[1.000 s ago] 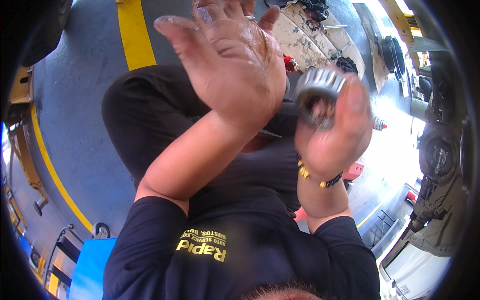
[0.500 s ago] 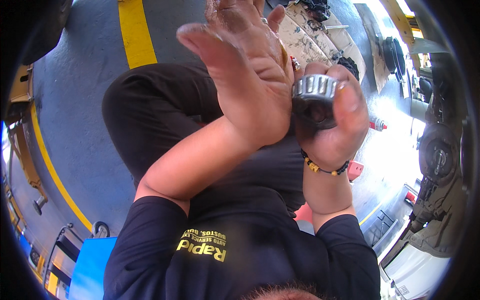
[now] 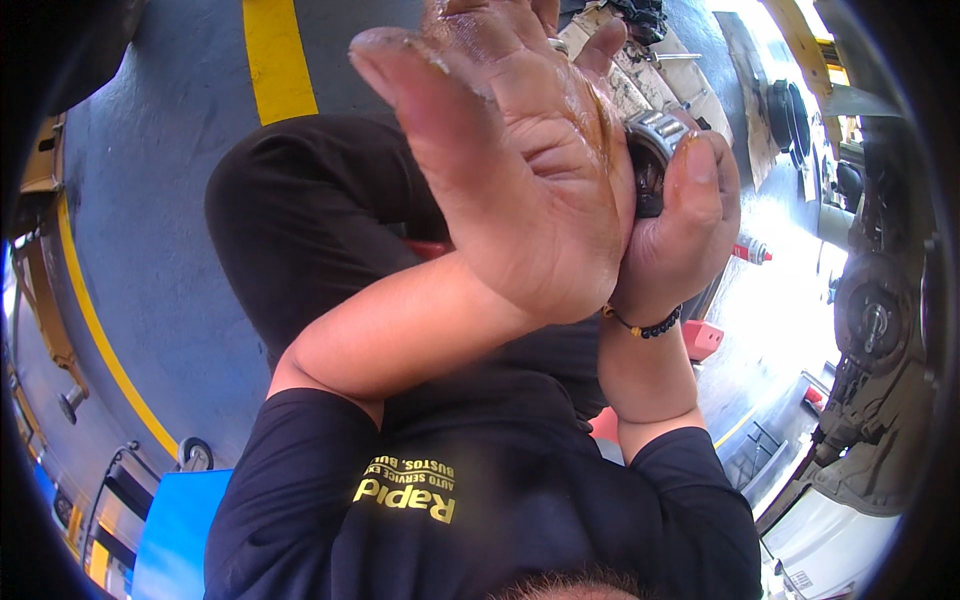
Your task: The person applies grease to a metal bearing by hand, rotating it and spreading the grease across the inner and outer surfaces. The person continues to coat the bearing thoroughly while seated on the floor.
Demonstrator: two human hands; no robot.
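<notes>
Left hand (image 3: 545, 175) and roller bearing (image 3: 658, 132) shifted rightward since the earlier frame: readable yellow shirt lettering (image 3: 408, 488) below the fingers, left ones spread, holding nothing, greasy palm edge apparently touching bearing, probably heavyish, rigid, slippery, best taken by its rims, grasped in right hand's (image 3: 690, 215) curled fingers.

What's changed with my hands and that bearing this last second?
Your left hand has shifted right and slightly down, its palm edge now meeting the roller bearing in view; contact is unclear. The bearing, in your right hand, has turned and risen slightly. Nothing was grasped or released: right still grips, left stays open.
</notes>
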